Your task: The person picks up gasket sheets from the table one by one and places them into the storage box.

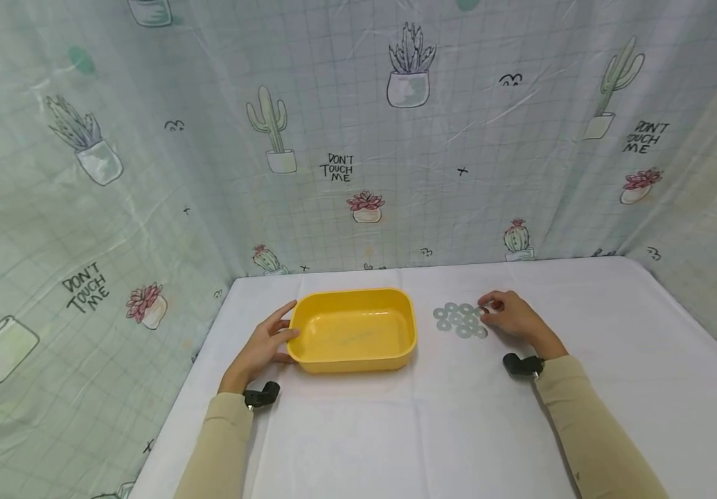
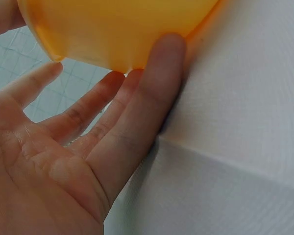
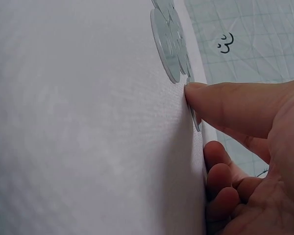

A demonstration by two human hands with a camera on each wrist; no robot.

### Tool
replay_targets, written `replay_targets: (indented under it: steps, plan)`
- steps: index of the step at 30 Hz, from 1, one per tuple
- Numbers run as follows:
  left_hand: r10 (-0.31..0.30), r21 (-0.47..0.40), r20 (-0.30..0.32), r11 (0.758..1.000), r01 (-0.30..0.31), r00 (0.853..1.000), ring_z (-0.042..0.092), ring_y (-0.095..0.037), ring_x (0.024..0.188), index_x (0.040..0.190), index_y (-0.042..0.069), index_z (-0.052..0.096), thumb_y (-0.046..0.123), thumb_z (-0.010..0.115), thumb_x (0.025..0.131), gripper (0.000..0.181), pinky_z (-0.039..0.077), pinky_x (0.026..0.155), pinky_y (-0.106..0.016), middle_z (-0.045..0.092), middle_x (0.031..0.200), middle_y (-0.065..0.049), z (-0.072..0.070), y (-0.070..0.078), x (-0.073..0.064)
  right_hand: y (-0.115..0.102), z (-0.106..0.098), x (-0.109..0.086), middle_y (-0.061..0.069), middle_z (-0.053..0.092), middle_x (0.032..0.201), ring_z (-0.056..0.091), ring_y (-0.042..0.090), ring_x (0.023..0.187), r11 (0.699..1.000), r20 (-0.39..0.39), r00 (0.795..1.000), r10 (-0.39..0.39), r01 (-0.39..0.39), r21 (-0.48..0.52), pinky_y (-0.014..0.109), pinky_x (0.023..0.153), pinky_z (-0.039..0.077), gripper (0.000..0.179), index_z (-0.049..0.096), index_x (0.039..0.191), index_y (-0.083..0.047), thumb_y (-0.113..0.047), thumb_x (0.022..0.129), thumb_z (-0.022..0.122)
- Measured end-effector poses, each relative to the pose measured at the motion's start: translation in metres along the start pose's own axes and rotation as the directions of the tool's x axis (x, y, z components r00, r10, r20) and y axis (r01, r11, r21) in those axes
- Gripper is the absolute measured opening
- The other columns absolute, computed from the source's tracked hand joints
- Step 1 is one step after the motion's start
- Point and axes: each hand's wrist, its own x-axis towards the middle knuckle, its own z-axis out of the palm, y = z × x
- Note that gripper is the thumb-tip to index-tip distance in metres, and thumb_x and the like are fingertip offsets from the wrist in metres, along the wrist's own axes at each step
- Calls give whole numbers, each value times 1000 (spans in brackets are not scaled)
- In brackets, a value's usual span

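Observation:
My left hand (image 1: 263, 341) is at the left end of a yellow plastic tray (image 1: 352, 365). In the left wrist view its fairly straight fingers (image 2: 166, 63) touch the tray's outer wall (image 2: 103, 39). To the right of the tray, several flat grey metal washers (image 1: 463, 330) lie in a cluster on the cloth. My right hand (image 1: 514, 319) is at the cluster's right edge. Between its thumb and index finger it pinches a washer (image 3: 190, 105), seen nearly edge-on in the right wrist view; the index fingertip is mostly hidden behind. Its other fingers curl against the cloth.
A white cloth (image 1: 358, 436) covers the table. Behind and to the left hangs a pale curtain (image 1: 333, 235) with cactus prints, coming down to the table's edges. A black wrist camera (image 1: 262, 395) sits on the left wrist and another camera (image 1: 522, 364) on the right.

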Motion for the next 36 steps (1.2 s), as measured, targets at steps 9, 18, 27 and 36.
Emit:
replay_targets:
  steps: [9, 18, 27, 36]
  plan:
    - [2, -24, 9, 1000, -2, 1000, 67, -29, 108, 160, 38, 32, 21, 63, 99, 70, 66, 80, -44, 46, 152, -19, 1, 0, -1, -1, 0, 3, 29, 53, 130, 49, 42, 118, 1000, 1, 1000, 12, -12, -22, 60, 103, 44, 32, 63, 124, 1, -14, 96, 67]
    - [-6, -17, -4, 1000, 6, 1000, 64, -32, 115, 159, 39, 33, 24, 65, 99, 70, 66, 80, -43, 46, 152, -18, 2, 0, 0, -5, 1, 4, 25, 52, 118, 48, 37, 108, 999, 3, 999, 34, -34, -28, 54, 97, 46, 29, 61, 120, 5, -9, 95, 66]
    - [-7, -19, -9, 1000, 7, 1000, 63, -34, 117, 159, 40, 34, 24, 65, 98, 70, 66, 81, -43, 46, 153, -17, 3, -3, 3, -5, -1, 4, 15, 54, 101, 51, 30, 95, 1000, -15, 1000, 1, -1, -3, 36, 79, 43, 27, 60, 117, 2, -7, 93, 68]
    - [-13, -35, -4, 999, 13, 1000, 63, -36, 119, 158, 40, 35, 24, 65, 98, 69, 66, 80, -45, 46, 153, -18, 2, -3, 2, -2, -2, 1, 8, 56, 90, 52, 23, 83, 999, -36, 998, -43, 43, 7, 30, 70, 41, 26, 62, 115, -2, -8, 91, 71]
